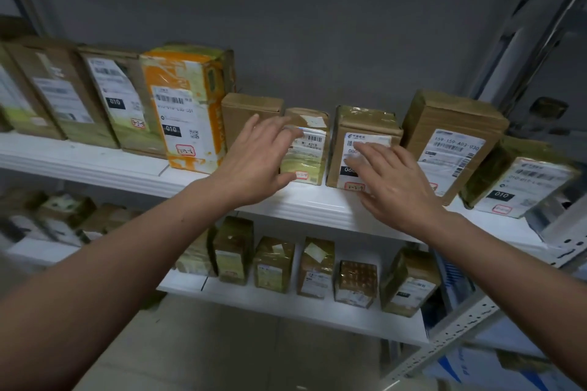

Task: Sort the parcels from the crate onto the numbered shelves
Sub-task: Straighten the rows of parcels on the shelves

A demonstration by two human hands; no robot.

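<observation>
Cardboard parcels stand in a row on the upper white shelf [311,203]. My left hand [257,159] reaches out with straight, spread fingers. Its fingertips touch the front of a small taped parcel [309,165] and cover part of a plain brown box [244,111] behind it. My right hand [394,184] lies flat, fingers spread, against the label of the neighbouring brown parcel [365,124]. Neither hand grips anything. The crate is out of view.
An orange and white parcel [187,105] and taller brown boxes fill the shelf's left part. Two labelled parcels [454,143] [524,181] stand at the right. A lower shelf [286,305] carries several small parcels. A grey metal upright [460,327] runs along the right.
</observation>
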